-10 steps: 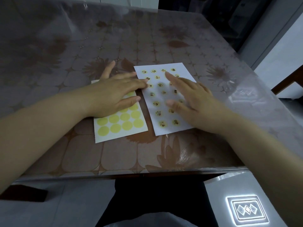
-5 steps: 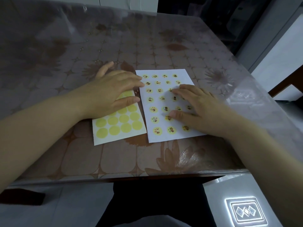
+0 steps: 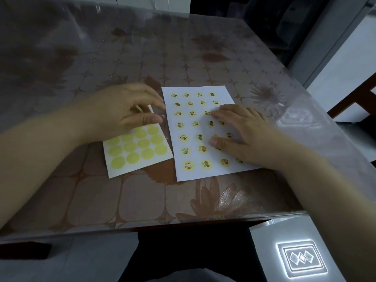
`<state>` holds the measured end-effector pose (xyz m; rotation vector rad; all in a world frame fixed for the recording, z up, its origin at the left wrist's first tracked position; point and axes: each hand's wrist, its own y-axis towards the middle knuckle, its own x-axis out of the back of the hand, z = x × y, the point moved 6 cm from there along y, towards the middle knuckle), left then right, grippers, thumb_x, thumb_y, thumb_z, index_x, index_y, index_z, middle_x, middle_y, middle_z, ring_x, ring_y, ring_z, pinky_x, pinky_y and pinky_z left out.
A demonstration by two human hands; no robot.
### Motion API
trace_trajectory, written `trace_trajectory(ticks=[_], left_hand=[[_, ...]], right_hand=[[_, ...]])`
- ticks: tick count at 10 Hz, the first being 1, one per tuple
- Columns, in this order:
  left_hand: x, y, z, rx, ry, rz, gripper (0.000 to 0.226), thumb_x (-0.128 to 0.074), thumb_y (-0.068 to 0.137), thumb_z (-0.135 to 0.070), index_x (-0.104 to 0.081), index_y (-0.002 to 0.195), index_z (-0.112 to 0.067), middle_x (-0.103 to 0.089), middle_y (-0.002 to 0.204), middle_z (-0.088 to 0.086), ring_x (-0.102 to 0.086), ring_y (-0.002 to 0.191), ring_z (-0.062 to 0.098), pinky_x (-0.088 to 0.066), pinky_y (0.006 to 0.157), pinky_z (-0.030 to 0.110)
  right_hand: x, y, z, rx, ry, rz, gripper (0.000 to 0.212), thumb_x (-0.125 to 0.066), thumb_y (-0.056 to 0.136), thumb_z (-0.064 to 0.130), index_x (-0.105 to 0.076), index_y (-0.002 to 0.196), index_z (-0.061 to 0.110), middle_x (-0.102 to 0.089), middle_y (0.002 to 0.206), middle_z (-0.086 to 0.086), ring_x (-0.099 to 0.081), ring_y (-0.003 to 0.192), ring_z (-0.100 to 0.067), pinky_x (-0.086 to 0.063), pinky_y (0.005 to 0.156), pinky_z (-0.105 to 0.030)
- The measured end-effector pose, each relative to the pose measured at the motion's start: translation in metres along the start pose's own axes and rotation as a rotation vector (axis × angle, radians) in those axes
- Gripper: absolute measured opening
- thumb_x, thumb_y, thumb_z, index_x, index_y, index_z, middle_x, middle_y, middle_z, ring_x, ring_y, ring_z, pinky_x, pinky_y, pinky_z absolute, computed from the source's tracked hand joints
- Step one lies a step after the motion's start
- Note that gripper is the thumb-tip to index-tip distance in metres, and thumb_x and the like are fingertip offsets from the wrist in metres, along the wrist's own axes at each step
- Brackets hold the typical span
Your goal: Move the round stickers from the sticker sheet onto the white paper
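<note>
A small sheet (image 3: 140, 151) with rows of plain yellow circles lies left of centre, turned a little askew. Beside it on the right lies the white paper (image 3: 193, 171), covered with several rows of round picture stickers (image 3: 207, 164). My left hand (image 3: 120, 112) is arched over the far end of the yellow sheet, thumb down on it, fingers raised and apart; that end is mostly hidden. My right hand (image 3: 242, 135) lies palm down on the right half of the white paper, fingers spread, covering some stickers. Neither hand pinches a sticker that I can see.
Both sheets rest on a table (image 3: 142, 200) with a brown floral cloth under clear plastic; its near edge runs just below them. A wall and a dark wooden frame (image 3: 358, 98) stand past the right edge. My lap is below.
My left fingers lifted off the paper's edge and curled back over the yellow sheet, which has turned slightly. My right hand drew back and flattened on the white paper.
</note>
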<state>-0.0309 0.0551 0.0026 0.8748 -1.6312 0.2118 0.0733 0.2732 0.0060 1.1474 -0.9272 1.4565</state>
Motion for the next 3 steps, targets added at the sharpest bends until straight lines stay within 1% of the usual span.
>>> trace_trajectory(ticks=[1,2,3], left_hand=[[0.0073,-0.0009,-0.0023,0.006,0.047,0.010,0.051,-0.039,0.086,-0.065,-0.063,0.113,-0.028,-0.058,0.122,-0.008,-0.052,0.115,0.012,-0.039,0.099,0.034],[0.0133,-0.0024,-0.0017,-0.006,0.073,-0.028,0.039,-0.050,0.087,-0.059,-0.062,0.112,-0.033,-0.060,0.118,-0.011,-0.055,0.111,0.012,-0.042,0.094,0.033],[0.0049,-0.0038,-0.0003,0.046,0.039,0.105,0.033,-0.053,0.084,-0.057,-0.064,0.108,-0.038,-0.062,0.113,-0.014,-0.058,0.106,0.010,-0.043,0.090,0.032]], right_hand=[[0.0008,0.0002,-0.0013,0.005,0.020,-0.019,0.087,-0.023,0.068,0.077,-0.031,0.142,0.032,-0.025,0.151,0.005,-0.021,0.138,-0.016,-0.007,0.113,-0.035],[0.0038,0.0008,-0.0057,-0.003,0.040,-0.058,0.077,-0.034,0.075,0.076,-0.036,0.139,0.032,-0.030,0.148,0.006,-0.024,0.136,-0.017,-0.010,0.112,-0.035],[0.0072,0.0017,-0.0111,-0.045,0.143,-0.057,0.058,-0.046,0.084,0.059,-0.044,0.134,0.030,-0.039,0.141,0.009,-0.030,0.131,-0.016,-0.018,0.112,-0.036]])
